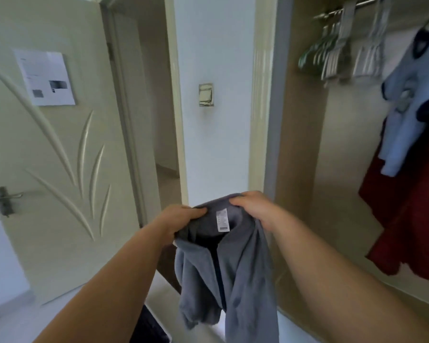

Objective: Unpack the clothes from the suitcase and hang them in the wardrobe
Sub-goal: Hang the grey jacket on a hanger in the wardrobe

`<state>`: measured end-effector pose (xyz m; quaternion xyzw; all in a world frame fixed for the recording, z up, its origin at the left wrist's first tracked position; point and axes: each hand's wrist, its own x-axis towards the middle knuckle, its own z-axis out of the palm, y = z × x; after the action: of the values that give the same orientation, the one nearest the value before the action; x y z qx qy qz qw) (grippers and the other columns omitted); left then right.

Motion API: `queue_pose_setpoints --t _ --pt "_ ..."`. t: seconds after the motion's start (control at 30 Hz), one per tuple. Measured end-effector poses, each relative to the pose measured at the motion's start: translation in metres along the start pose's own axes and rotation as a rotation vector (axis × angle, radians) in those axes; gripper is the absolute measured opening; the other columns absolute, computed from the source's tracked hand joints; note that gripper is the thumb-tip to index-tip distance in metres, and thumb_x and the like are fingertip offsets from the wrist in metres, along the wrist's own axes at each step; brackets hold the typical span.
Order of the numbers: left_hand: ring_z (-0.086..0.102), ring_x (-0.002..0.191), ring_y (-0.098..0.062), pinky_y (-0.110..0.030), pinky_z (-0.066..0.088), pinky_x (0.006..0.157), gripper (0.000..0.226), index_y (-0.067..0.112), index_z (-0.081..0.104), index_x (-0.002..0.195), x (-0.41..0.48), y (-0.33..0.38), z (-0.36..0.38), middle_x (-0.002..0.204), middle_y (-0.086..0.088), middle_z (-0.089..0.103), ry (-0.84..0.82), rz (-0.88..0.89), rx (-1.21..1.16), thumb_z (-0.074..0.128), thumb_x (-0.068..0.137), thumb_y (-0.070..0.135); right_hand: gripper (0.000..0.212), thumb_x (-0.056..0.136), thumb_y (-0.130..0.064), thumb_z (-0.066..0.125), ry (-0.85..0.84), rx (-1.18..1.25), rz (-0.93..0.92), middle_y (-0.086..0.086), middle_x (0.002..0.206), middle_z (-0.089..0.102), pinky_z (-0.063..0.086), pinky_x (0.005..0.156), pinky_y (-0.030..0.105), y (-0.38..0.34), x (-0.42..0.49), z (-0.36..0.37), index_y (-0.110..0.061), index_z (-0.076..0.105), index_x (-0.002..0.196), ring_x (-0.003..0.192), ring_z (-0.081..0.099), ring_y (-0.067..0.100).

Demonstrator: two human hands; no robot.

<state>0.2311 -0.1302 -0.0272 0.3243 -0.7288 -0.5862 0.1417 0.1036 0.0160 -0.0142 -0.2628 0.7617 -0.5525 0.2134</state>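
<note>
A grey fleece jacket [235, 273] hangs in front of me, collar up, with a white label showing inside the neck. My left hand [181, 217] grips the left side of the collar. On the collar's right side my right hand [254, 206] holds the cloth. The open wardrobe [337, 149] is to the right; its metal rail [352, 8] carries several bare hangers [337, 53]. A light blue top [411, 100] and a red garment [411, 219] hang there. A dark edge at the bottom [149, 328] may be the suitcase; I cannot tell.
A cream door [60, 157] with a paper sheet [45, 78] taped to it stands open at the left, its handle [5, 199] low down. A light switch [206, 94] sits on the narrow wall between the doorway and the wardrobe. The floor is pale tile.
</note>
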Motion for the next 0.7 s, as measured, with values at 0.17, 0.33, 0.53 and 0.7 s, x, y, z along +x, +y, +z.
queue_pose_setpoints --t 0.17,0.33,0.53,0.7 --pt "0.064 0.087 -0.03 -0.041 0.053 0.09 0.019 0.007 0.063 0.073 -0.004 0.045 0.091 0.086 -0.013 0.068 0.034 0.091 -0.081 0.063 0.087 0.021 0.022 0.086 -0.014 0.06 0.052 -0.111 0.04 0.017 0.095 0.067 0.047 0.068 0.028 0.012 -0.019 -0.085 0.0 0.066 0.103 0.077 0.061 0.023" --pt "0.062 0.085 -0.03 -0.037 0.051 0.082 0.02 0.005 0.061 0.072 0.003 0.082 0.151 0.081 -0.013 0.066 -0.008 0.116 -0.09 0.061 0.087 0.018 0.009 0.086 -0.017 0.058 0.056 -0.261 0.057 0.01 0.083 0.059 0.033 0.054 0.024 0.015 -0.028 -0.14 -0.011 0.064 0.092 0.068 0.051 0.019" --pt "0.06 0.076 -0.028 -0.033 0.05 0.072 0.018 0.002 0.059 0.076 0.024 0.113 0.21 0.079 -0.014 0.063 -0.145 0.131 -0.1 0.058 0.089 0.015 0.007 0.094 -0.016 0.051 0.052 -0.172 0.114 0.001 0.078 0.059 0.045 0.06 0.023 0.008 -0.021 -0.194 -0.014 0.057 0.099 0.066 0.056 0.012" --pt "0.061 0.08 -0.027 -0.036 0.05 0.074 0.011 0.003 0.061 0.078 0.054 0.142 0.24 0.088 -0.017 0.066 -0.244 0.192 -0.138 0.06 0.086 0.01 0.006 0.093 -0.014 0.053 0.188 -0.158 0.07 0.002 0.076 0.06 0.048 0.072 0.029 -0.015 0.01 -0.229 -0.014 0.057 0.088 0.065 0.058 0.014"
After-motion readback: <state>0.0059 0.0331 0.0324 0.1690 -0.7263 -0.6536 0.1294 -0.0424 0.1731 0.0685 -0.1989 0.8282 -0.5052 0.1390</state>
